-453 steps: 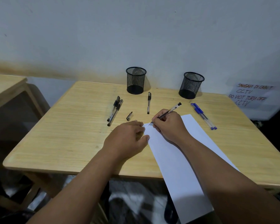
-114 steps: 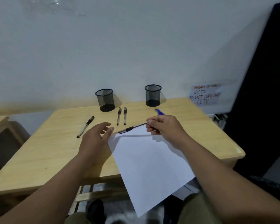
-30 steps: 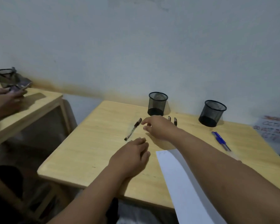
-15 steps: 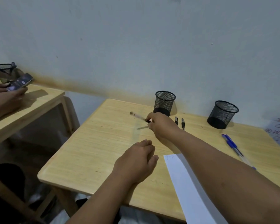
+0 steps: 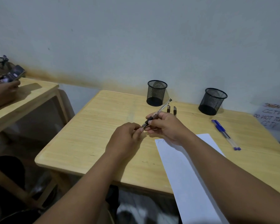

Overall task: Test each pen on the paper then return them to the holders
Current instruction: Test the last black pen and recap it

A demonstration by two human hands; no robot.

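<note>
Right hand grips the pen, left hand pinches its cap at 7 o'clock; a jerky pull could flick the cap off the counter.

White handwritten paper sign on wall, right edge, partly cut off: "JANGAN D…", "CCTV", "DO NOT TURN…", "CCTV". Small scribble on white paper sheet corner: illegible.

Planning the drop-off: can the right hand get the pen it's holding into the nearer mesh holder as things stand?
Probably yes. The right hand grips the pen just short of the mesh holder, whose open top shows nothing over it; the left hand pinches the pen's tip end.
</note>
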